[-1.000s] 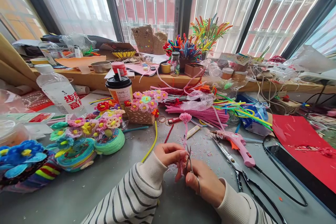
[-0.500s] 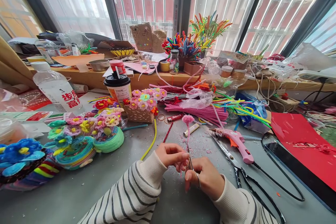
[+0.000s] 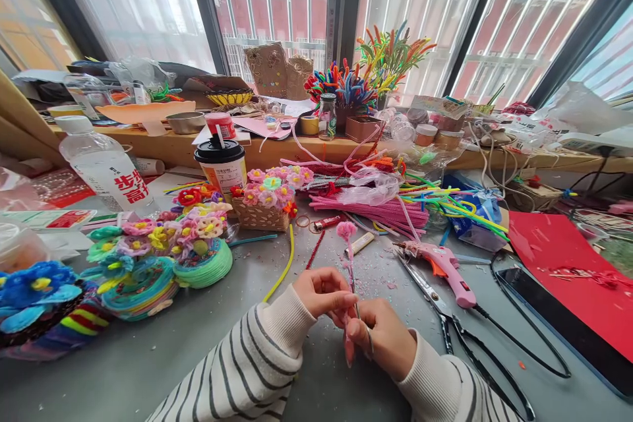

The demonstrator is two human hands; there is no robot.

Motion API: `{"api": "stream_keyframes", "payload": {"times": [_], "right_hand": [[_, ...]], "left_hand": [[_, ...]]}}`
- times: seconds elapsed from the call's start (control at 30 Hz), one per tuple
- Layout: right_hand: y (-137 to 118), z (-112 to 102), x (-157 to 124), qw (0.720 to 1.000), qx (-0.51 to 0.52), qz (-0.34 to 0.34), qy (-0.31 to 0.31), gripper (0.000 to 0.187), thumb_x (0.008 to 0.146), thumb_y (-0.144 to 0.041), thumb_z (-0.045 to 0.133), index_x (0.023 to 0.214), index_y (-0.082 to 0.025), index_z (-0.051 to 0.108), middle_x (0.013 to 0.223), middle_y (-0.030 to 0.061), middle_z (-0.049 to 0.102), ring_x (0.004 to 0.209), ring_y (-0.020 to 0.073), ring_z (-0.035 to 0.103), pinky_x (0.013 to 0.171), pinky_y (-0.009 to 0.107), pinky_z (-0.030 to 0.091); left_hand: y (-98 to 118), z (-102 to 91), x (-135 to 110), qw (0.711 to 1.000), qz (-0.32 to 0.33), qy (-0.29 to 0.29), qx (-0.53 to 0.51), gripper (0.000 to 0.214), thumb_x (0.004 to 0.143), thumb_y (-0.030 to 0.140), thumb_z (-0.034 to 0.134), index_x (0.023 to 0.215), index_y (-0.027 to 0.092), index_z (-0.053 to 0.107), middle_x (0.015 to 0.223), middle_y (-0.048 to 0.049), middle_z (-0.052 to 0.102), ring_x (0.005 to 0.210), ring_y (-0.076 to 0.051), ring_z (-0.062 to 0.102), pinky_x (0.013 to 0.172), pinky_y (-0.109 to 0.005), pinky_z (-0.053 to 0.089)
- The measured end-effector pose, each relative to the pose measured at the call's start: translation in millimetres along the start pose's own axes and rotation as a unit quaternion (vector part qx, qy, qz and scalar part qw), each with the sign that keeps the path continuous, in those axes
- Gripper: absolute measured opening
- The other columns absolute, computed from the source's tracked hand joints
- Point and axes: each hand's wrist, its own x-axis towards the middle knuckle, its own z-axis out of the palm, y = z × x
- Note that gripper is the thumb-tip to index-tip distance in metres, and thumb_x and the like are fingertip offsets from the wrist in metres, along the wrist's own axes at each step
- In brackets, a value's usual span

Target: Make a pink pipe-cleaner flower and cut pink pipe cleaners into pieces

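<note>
My left hand is closed in a pinch on the thin stem of a pink pipe cleaner, whose fluffy round head stands up above the fingers. Close against it, my right hand grips a small pair of scissors, with a finger through the handle loop. The slim blades point up and lie along the pink stem; whether they touch it I cannot tell. Part of the stem hangs below my left fingers, partly covered by my right hand.
Right of my hands lie large black-handled scissors, a pink glue gun and a phone. Fuzzy flower pots stand left, beside a water bottle. Pink pipe cleaners are heaped behind. Fluff bits dot the grey table.
The pink fluffy head has shifted slightly left and down. My right hand and the small scissors have moved a little left, nearer my left fingers, with the blades now lined up along the stem.
</note>
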Motion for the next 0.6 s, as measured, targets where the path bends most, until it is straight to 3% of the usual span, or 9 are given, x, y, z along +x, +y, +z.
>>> {"api": "stream_keyframes", "payload": {"times": [0.2,0.4,0.6], "right_hand": [[3.3,2.8,0.7,0.999,-0.009,0.018,0.028,0.063,0.067,-0.061,0.032,0.031,-0.014,0.053,0.030,-0.0022,0.039,0.037,0.0067,0.040,0.045,0.019,0.032],[4.4,3.8,-0.1,1.000,0.022,-0.002,0.009,0.066,0.067,-0.063,0.026,0.033,-0.013,0.053,0.030,-0.0031,0.034,0.034,0.0062,0.037,0.040,0.019,0.028],[6.4,3.8,1.7,0.999,0.037,-0.006,0.029,0.063,0.065,-0.063,0.030,0.031,-0.014,0.050,0.032,-0.0023,0.036,0.039,0.0080,0.041,0.044,0.020,0.032]], "left_hand": [[1.0,-1.2,0.5,1.000,0.006,0.008,-0.014,0.023,0.052,0.022,0.065,0.056,0.011,0.046,0.045,0.0005,0.060,0.037,-0.009,0.053,0.032,-0.014,0.037],[-1.5,-1.0,0.4,1.000,0.024,-0.002,-0.009,0.021,0.054,0.021,0.064,0.055,0.011,0.046,0.044,0.0007,0.060,0.034,-0.008,0.051,0.031,-0.015,0.035],[-3.5,-0.9,0.8,1.000,0.029,-0.010,-0.006,0.021,0.054,0.021,0.064,0.055,0.011,0.046,0.043,0.0013,0.059,0.033,-0.007,0.050,0.032,-0.016,0.036]]}}
